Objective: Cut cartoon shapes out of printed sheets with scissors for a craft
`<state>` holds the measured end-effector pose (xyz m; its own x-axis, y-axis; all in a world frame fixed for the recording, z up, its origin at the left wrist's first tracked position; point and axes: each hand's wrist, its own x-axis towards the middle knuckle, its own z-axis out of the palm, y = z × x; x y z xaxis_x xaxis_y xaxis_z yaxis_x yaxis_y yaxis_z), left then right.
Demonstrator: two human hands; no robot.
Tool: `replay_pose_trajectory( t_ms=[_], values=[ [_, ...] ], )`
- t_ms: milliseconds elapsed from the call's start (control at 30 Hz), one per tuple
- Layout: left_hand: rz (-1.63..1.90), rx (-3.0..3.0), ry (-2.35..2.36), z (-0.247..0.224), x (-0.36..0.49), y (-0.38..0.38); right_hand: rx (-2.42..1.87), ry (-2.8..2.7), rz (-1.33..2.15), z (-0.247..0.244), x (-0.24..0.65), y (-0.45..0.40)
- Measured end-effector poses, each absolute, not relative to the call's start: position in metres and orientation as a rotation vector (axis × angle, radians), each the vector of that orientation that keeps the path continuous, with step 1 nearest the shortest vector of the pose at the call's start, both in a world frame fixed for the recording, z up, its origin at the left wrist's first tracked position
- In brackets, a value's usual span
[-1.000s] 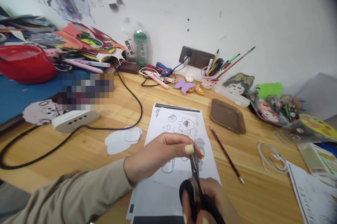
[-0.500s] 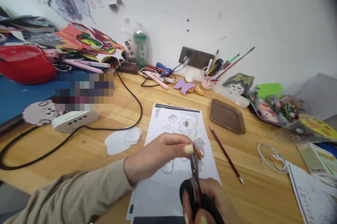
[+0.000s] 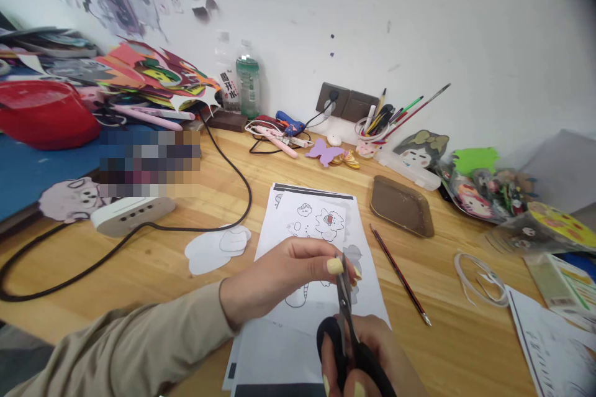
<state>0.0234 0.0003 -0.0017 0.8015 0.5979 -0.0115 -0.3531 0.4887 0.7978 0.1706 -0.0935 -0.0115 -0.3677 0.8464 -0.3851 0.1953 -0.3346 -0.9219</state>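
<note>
Black-handled scissors [image 3: 344, 307] point away from me, their blades slightly apart, with my right hand [image 3: 372, 353] closed around the handles at the bottom. My left hand [image 3: 279, 276] reaches in from the left, thumb and fingers pinched beside the blade tips; what it pinches is too small or hidden to make out. Beneath both hands lie printed sheets [image 3: 279, 235] with line drawings of a fluffy animal and small shapes. White paper cutouts [image 3: 205, 254] rest left of the sheets.
A black cable [image 3: 246, 179] loops across the left to a white power strip [image 3: 135, 214]. Right of the sheets are a pencil [image 3: 400, 276], a brown tray [image 3: 401, 207] and a coiled white cord [image 3: 479, 279]. Bottles [image 3: 248, 80] and a pen cup [image 3: 370, 136] stand by the wall.
The scissor blades have opened slightly at the tips. Both hands stay in almost the same place.
</note>
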Motion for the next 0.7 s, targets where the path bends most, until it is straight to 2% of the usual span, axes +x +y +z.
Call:
replay_pose_trajectory(
  t_ms=[700],
  values=[
    [0.59, 0.879, 0.313, -0.0025, 0.0238, -0.0007, -1.379, -1.335, 1.775, -0.0074, 0.1662, -0.0926]
  ],
)
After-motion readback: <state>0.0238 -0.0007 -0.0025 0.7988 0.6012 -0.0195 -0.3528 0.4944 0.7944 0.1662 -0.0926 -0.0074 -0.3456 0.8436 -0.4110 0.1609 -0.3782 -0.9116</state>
